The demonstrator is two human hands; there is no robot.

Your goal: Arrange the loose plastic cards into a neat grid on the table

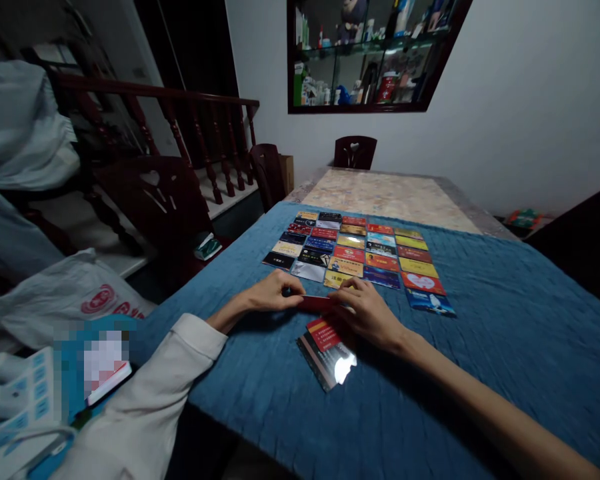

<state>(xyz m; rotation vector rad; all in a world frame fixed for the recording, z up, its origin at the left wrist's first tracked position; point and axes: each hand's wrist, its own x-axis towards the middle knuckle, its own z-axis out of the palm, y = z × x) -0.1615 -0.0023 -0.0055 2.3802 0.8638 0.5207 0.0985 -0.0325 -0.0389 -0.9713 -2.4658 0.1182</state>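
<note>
My left hand (279, 291) pinches the left end of a dark red card (314, 304), which is held tilted just above the cloth. At its right end my right hand (365, 310) has its fingers closed on the same card. Below the hands lie a red card with printed lines (325, 335) and a glossy dark card or sleeve (325, 368) that reflects the light. Beyond the hands, several printed cards are laid in columns, among them a yellow card (336, 279), a card with a heart (423, 283) and a blue card (431, 302) at the right.
A blue cloth (500, 347) covers the near part of the table (380, 190). Chairs stand around it, one dark wooden chair (155, 213) at the left. A power strip (23, 407) and a white plastic bag (80, 293) are at the lower left.
</note>
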